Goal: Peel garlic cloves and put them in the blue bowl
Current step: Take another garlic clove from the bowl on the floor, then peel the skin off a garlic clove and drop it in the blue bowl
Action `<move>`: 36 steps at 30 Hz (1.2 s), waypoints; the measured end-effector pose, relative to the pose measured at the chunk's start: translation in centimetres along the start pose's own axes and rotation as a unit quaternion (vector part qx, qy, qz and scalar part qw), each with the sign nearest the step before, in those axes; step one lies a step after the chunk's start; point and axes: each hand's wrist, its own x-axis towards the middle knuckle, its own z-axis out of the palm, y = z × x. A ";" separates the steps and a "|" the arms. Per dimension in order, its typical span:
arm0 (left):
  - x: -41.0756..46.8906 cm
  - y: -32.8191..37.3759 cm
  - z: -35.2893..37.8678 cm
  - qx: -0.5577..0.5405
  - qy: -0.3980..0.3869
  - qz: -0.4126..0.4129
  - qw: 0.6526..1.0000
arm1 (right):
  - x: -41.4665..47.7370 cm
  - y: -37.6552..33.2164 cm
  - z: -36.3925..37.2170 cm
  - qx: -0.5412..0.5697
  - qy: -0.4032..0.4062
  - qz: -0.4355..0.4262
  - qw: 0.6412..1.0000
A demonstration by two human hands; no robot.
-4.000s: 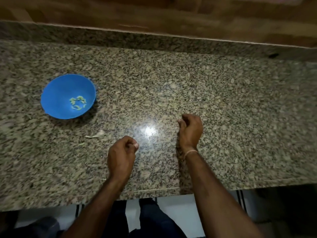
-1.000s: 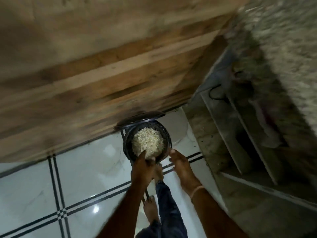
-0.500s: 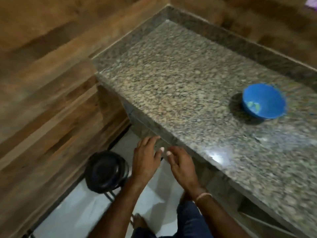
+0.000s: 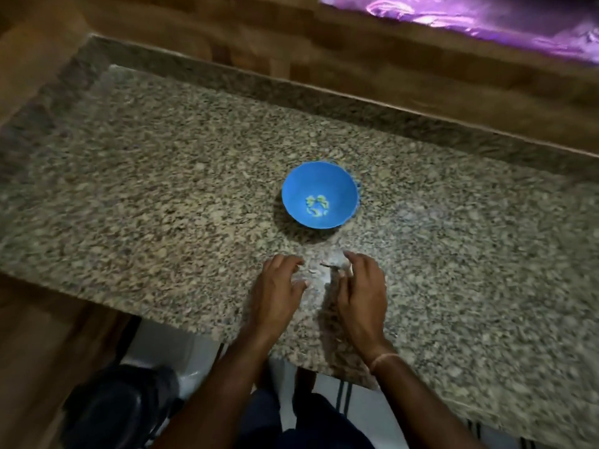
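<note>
The blue bowl [image 4: 321, 199] stands on the speckled granite counter [image 4: 162, 196], with several small pale peeled cloves [image 4: 317, 205] in its bottom. Just in front of the bowl my left hand [image 4: 278, 286] and my right hand [image 4: 363, 286] hover low over the counter, fingers loosely spread, a small gap between them. A few pale scraps of garlic skin [image 4: 313, 271] lie on the stone in that gap. The view is blurred, and I cannot make out anything held in either hand.
A wooden wall [image 4: 356, 59] runs behind the counter, with something shiny purple [image 4: 486, 17] at the top right. The counter's front edge crosses just under my wrists. A dark round container [image 4: 120, 406] sits on the white tiled floor at the lower left.
One second ago both hands were down at the dark floor container full of pale skins. The view has swung back to the counter, and both hands are now up in front of the bowl.
</note>
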 end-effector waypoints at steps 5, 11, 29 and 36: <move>2.3 0.7 2.4 0.048 -0.022 0.040 0.998 | 1.9 3.3 -0.5 -0.113 -0.064 0.070 0.989; 2.5 0.7 1.8 0.068 -0.008 0.025 0.997 | 2.6 3.1 -0.6 -0.154 -0.115 0.100 0.976; 5.9 6.7 0.0 0.065 0.106 0.206 0.971 | 2.0 3.4 -0.8 -0.114 -0.089 0.092 0.985; 4.5 4.4 7.3 0.080 -0.024 0.138 0.987 | 2.0 5.8 -2.2 -0.036 -0.098 0.049 0.993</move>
